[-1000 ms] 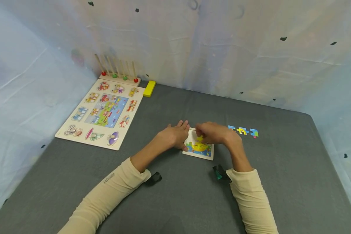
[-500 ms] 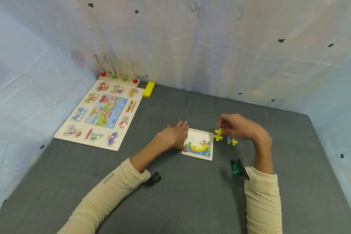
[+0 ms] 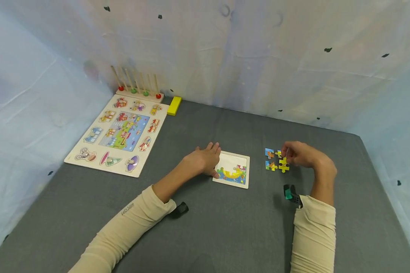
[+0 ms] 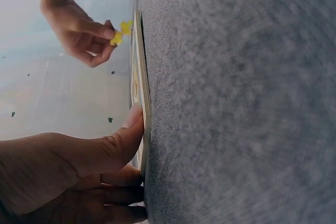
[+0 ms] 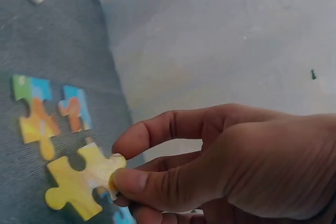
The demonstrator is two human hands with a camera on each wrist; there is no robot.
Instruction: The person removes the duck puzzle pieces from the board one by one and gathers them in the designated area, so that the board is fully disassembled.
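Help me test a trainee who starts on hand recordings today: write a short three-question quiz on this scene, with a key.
1. Which hand pinches a yellow puzzle piece?
2. True or false: the small puzzle tray is completely filled.
3. What colour is the block beside the large board?
a) red
b) yellow
c) blue

Key:
1. The right hand.
2. False; bare space shows inside its rim.
3. b
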